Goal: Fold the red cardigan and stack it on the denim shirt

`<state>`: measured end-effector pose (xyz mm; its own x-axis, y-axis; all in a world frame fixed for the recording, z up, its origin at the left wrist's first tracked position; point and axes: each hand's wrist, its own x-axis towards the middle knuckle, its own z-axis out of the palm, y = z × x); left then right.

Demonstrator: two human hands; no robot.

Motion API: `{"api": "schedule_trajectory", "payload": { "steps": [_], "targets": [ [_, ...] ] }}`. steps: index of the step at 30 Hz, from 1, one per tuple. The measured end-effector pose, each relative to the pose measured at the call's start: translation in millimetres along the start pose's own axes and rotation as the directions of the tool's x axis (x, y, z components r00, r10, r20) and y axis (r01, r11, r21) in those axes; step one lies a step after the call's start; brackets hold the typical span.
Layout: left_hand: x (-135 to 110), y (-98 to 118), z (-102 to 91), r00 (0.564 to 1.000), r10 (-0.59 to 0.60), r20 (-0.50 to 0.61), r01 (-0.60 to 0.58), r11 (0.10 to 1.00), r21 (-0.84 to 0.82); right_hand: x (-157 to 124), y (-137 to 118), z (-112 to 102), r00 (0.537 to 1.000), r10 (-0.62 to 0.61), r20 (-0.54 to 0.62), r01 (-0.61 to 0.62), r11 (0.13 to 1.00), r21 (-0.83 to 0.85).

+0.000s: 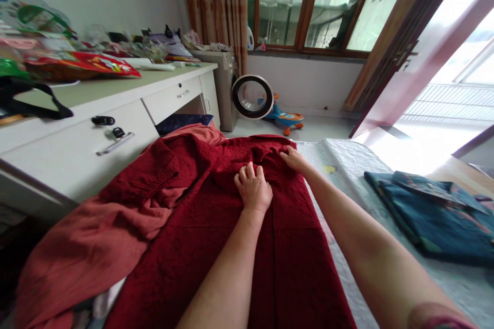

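Note:
A dark red garment [231,247] lies spread over the bed, with a long seam down its front and creases at its far end. On those creases rests my left hand [253,187], palm down, its bent fingers apart and pressing the cloth. Near the garment's far right corner, my right hand [294,159] pinches the fabric; its fingertips are partly hidden in the folds. The garment's left part overlaps a salmon-pink cloth [104,247], which hangs at the bed's left side.
Folded dark blue patterned clothing [443,221] lies right on the white bed cover [343,159]. Along the left stands a white desk [127,128] crowded with packets. Beyond are a washing machine [222,82] with its round door [252,96] swung out, and a blue-orange ride-on toy [283,115].

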<state>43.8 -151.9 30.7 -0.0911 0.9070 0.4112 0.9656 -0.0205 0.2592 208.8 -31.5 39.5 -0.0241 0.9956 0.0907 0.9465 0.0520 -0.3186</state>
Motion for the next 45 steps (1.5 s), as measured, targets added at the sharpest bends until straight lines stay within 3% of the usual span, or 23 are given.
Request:
{"api": "schedule_trajectory", "payload": {
  "steps": [4,6,9,13,19,27,33,39,45],
  "targets": [
    [1,-7,5.0,0.998,-0.045,0.051,0.045,0.999,-0.004,-45,-3,-15,1.0,-0.023,-0.011,0.023,0.999,0.043],
    [3,-10,4.8,0.994,-0.053,0.091,0.055,0.998,-0.012,-79,-6,-15,0.992,-0.117,-0.05,0.12,0.99,0.072],
    [6,-13,1.8,0.988,-0.052,0.145,0.055,0.998,-0.015,-128,-16,-6,0.972,-0.235,0.001,0.235,0.969,0.079],
    [8,-14,-2.4,0.985,-0.049,0.168,0.054,0.998,-0.024,-167,-35,11,0.974,-0.212,0.08,0.211,0.977,0.022],
    [18,-22,-5.1,0.975,-0.084,0.204,0.109,0.987,-0.117,-173,-42,17,0.97,-0.189,0.151,0.194,0.981,-0.022],
    [32,-34,-17.6,0.97,-0.167,0.179,0.2,0.962,-0.187,-174,-42,15,0.97,-0.214,0.113,0.22,0.975,-0.035],
    [28,-33,-6.7,0.977,-0.105,0.183,0.137,0.975,-0.175,-177,-41,14,0.975,-0.221,-0.017,0.221,0.975,-0.013],
    [7,-27,9.3,0.993,0.023,0.12,-0.012,0.996,-0.092,-176,-38,19,0.963,-0.259,0.07,0.26,0.966,-0.002],
    [0,-25,13.2,0.994,0.017,0.109,-0.007,0.995,-0.096,-176,-38,19,0.963,-0.266,0.05,0.266,0.964,-0.006]
  ]
}}
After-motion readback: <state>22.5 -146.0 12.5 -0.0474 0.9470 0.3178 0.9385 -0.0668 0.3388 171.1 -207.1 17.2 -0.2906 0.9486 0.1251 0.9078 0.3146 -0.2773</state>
